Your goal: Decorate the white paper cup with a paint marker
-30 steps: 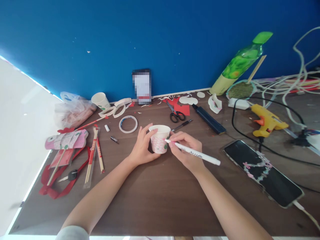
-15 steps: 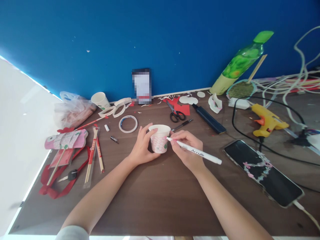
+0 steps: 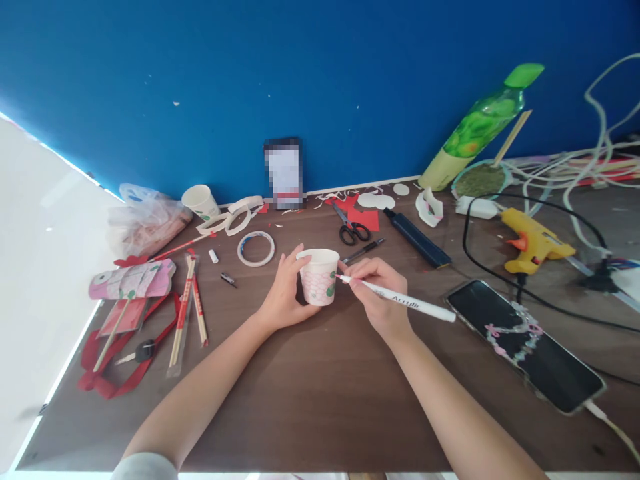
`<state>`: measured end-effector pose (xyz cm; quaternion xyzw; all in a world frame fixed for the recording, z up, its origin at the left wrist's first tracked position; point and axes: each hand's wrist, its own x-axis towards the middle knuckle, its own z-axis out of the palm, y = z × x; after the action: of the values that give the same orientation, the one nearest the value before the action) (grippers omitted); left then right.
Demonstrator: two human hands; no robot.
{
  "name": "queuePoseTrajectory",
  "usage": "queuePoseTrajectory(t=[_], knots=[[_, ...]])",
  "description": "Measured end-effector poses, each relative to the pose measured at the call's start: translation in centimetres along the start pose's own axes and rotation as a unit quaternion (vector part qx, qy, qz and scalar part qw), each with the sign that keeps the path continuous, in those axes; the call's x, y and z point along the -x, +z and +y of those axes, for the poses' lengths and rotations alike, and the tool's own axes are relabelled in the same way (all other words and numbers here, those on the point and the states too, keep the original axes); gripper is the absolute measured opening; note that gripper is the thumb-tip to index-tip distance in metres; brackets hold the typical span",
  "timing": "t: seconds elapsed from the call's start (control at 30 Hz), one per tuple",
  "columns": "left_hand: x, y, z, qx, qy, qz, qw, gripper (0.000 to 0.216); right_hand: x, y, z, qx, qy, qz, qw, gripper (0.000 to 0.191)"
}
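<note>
A white paper cup (image 3: 319, 283) stands upright on the brown table, with pink scale-like lines and green marks on its side. My left hand (image 3: 286, 290) is wrapped round the cup's left side, thumb low and fingers at the rim. In my right hand (image 3: 381, 293) is a white acrylic marker (image 3: 415, 304), gripped like a pen. Its pink tip points at the cup's right side, close to a green mark; whether it touches I cannot tell. Behind the cup lie a black pen (image 3: 365, 250) and black-handled scissors (image 3: 354, 230).
A roll of tape (image 3: 256, 249), a pink fish-shaped craft (image 3: 133, 279) and wrapped chopsticks (image 3: 183, 310) lie to the left. To the right are a smartphone (image 3: 530, 347), a yellow glue gun (image 3: 537, 240) with its cable, and a green bottle (image 3: 475, 130). A second paper cup (image 3: 200, 202) stands at the back.
The cup has turned slightly, bringing more of the green mark into view. My right hand and the marker have shifted slightly right, the marker's tip moving off the cup's pink lines.
</note>
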<state>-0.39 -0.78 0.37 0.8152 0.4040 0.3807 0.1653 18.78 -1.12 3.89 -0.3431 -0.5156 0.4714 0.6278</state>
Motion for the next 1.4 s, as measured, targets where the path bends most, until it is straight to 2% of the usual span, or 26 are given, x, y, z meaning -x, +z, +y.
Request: queuePoseTrajectory(t=[0.17, 0.27, 0.33, 0.47, 0.6, 0.7, 0.93, 1.1, 1.27, 1.4], knots=[[-0.1, -0.2, 0.2, -0.018, -0.018, 0.017, 1.0, 0.088, 0.1, -0.6, 0.7, -0.071, 0.01, -0.015, 0.997, 0.011], [-0.2, -0.3, 0.1, -0.04, -0.022, 0.043, 0.998, 0.09, 0.2, -0.5, 0.5, -0.043, 0.02, -0.025, 0.999, 0.012], [-0.3, -0.3, 0.0, -0.044, -0.013, 0.045, 0.998, 0.09, 0.2, -0.3, 0.1, -0.004, 0.03, 0.0, 1.0, 0.012], [-0.3, -0.2, 0.0, -0.037, -0.009, 0.026, 0.999, 0.089, 0.1, -0.1, -0.3, 0.058, 0.039, 0.051, 0.996, 0.015], [-0.3, -0.2, 0.0, -0.034, -0.03, 0.009, 0.999, 0.091, 0.0, -0.1, -0.1, 0.041, 0.025, 0.074, 0.996, 0.021], [-0.3, -0.2, 0.0, -0.03, -0.037, 0.007, 0.999, 0.092, 0.1, 0.0, -0.4, 0.06, 0.013, 0.076, 0.995, 0.023], [-0.3, -0.2, 0.0, -0.029, -0.03, 0.005, 0.999, 0.09, 0.3, 0.5, -0.9, 0.108, -0.007, 0.061, 0.992, 0.015], [-0.4, -0.2, 0.1, -0.023, -0.04, 0.004, 0.999, 0.089, 0.4, 0.3, -0.8, 0.126, -0.004, 0.075, 0.989, 0.017], [-0.6, -0.3, 0.2, 0.001, -0.076, -0.006, 0.997, 0.096, 0.1, -0.2, -0.4, 0.095, 0.019, 0.072, 0.993, 0.024], [-0.6, -0.3, 0.3, 0.013, -0.089, -0.005, 0.996, 0.1, 0.1, -0.6, 0.7, 0.037, 0.03, 0.057, 0.997, 0.022]])
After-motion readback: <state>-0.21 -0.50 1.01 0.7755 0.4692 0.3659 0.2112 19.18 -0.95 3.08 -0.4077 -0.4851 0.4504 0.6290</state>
